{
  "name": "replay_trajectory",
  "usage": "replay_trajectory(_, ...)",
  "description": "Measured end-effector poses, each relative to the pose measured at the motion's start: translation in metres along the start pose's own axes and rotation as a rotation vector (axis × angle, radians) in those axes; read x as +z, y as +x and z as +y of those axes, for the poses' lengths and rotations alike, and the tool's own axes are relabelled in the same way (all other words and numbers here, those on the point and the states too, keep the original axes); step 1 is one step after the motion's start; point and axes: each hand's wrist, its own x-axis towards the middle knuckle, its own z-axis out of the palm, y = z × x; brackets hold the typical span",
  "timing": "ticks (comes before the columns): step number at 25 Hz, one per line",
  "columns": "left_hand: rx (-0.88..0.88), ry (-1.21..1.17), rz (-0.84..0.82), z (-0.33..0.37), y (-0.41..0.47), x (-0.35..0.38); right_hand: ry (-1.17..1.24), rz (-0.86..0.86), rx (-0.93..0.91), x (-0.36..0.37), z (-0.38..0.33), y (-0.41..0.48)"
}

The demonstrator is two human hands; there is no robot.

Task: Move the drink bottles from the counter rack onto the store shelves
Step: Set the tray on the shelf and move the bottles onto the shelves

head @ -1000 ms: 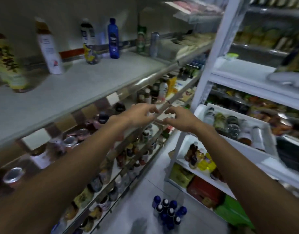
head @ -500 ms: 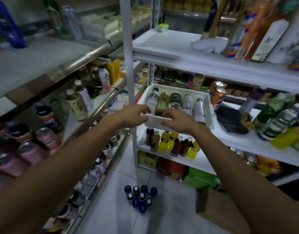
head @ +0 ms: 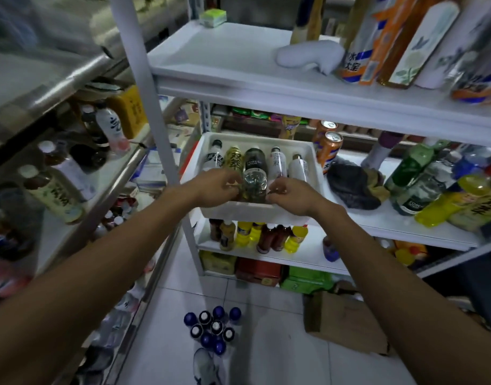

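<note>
A white rack tray (head: 252, 213) sits on the middle white shelf (head: 391, 222) and holds several drink bottles lying side by side. A dark soda bottle (head: 255, 173) lies in its centre, base toward me. My left hand (head: 215, 187) curls over the base of the yellow-label bottle (head: 233, 159) left of it. My right hand (head: 290, 194) curls over the base of the white-label bottle (head: 278, 162) on the right. Both bases are hidden under my fingers. Two more white bottles lie at the tray's outer sides.
The top white shelf (head: 233, 59) has bare room at its left; tall bottles stand at its right. A grey cloth (head: 352, 187), orange cans (head: 331, 148) and lying bottles fill the middle shelf. Blue-capped bottles (head: 211, 326) and cardboard (head: 344, 323) are on the floor. Metal shelving (head: 72, 79) lines the left.
My view swung from the left metal shelves to the white shelving. My hands went from the tray's front edge into the tray, onto the bottle bases.
</note>
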Motion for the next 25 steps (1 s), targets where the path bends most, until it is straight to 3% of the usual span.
replay_trajectory(5, 0.101, -0.067, 0.040, -0.002, 0.049, 0.011, 0.062, 0.142, 0.076, -0.007, 0.023, 0.028)
replay_trajectory(12, 0.127, -0.003, 0.040, -0.005, 0.106, 0.031, 0.191, 0.180, 0.204, 0.000, 0.060, 0.087)
replay_trajectory(17, 0.114, 0.073, 0.022, -0.011, 0.122, 0.043, 0.267, 0.153, 0.362, 0.018, 0.072, 0.127)
replay_trajectory(25, 0.076, 0.036, 0.076, -0.018, 0.120, 0.046, 0.198, 0.089, 0.413, 0.009, 0.071, 0.143)
